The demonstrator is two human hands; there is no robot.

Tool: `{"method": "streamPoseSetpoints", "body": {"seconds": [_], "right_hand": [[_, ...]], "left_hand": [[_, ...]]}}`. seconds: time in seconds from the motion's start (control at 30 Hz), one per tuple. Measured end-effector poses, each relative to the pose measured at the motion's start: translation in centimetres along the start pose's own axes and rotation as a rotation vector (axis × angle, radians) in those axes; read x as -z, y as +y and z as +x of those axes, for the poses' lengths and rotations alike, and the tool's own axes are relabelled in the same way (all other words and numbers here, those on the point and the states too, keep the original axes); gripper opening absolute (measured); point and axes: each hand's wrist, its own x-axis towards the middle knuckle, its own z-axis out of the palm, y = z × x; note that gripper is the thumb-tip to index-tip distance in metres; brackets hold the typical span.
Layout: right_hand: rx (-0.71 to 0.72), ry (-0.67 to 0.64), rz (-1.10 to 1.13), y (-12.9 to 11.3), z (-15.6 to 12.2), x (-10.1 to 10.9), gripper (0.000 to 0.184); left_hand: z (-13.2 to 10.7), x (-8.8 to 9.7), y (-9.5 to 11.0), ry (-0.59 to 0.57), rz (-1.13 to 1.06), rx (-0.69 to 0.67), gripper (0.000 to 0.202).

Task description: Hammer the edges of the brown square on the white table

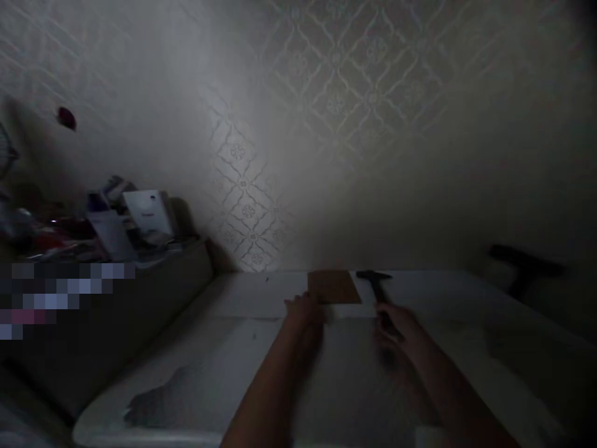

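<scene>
In dim light, my right hand [401, 326] is wrapped round the handle of a hammer [375, 283]. The dark hammer head is raised and points away from me, just right of a flat brown square piece [332, 286]. That piece lies at the back of a white table near the wall. At its lower left corner is my left hand [304, 308], fingers bent together and one fingertip sticking out to the left. Whatever those fingers grip is too dark and small to make out. A tiny dark sliver [267, 279] lies on the white surface further left.
The white table [186, 348] reaches back to a patterned wall [336, 99]. On the left stands a dark cabinet [153, 298] topped with a white box [148, 211], a bottle [109, 230] and clutter. A dark T-shaped object [527, 261] rises at the right.
</scene>
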Motion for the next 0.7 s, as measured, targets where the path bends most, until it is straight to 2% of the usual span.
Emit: {"method": "streamPoseSetpoints", "body": {"seconds": [0.07, 0.13, 0.23, 0.4, 0.5, 0.57, 0.63, 0.7], "right_hand": [[0.045, 0.059, -0.240, 0.0, 0.3, 0.5, 0.015], [0.152, 0.124, -0.611, 0.0, 0.3, 1.1, 0.011], [0.271, 0.219, -1.035, -0.2, -0.1, 1.8, 0.027], [0.374, 0.323, -1.286, -0.5, -0.6, 2.7, 0.037], [0.550, 0.375, -1.324, -0.1, -0.4, 2.0, 0.040], [0.723, 0.312, -1.285, 0.6, -0.1, 0.7, 0.044], [0.876, 0.136, -1.223, 1.7, 0.0, -0.9, 0.048], [0.919, -0.027, -1.232, 2.8, 0.1, -2.3, 0.052]], "left_hand": [[0.3, 0.1, -0.2, 0.029, -0.023, 0.022, 0.037], [0.7, 0.0, -0.6, 0.075, -0.058, 0.065, 0.036], [1.8, -0.5, -1.7, 0.174, -0.108, 0.155, 0.037], [3.4, -2.0, -4.0, 0.323, -0.075, 0.313, 0.037], [4.0, -2.9, -4.6, 0.402, -0.059, 0.349, 0.041], [4.4, -3.3, -4.6, 0.424, -0.058, 0.373, 0.047], [4.8, -3.4, -4.6, 0.415, -0.052, 0.399, 0.054], [5.2, -3.4, -4.9, 0.412, -0.043, 0.424, 0.058]]}}
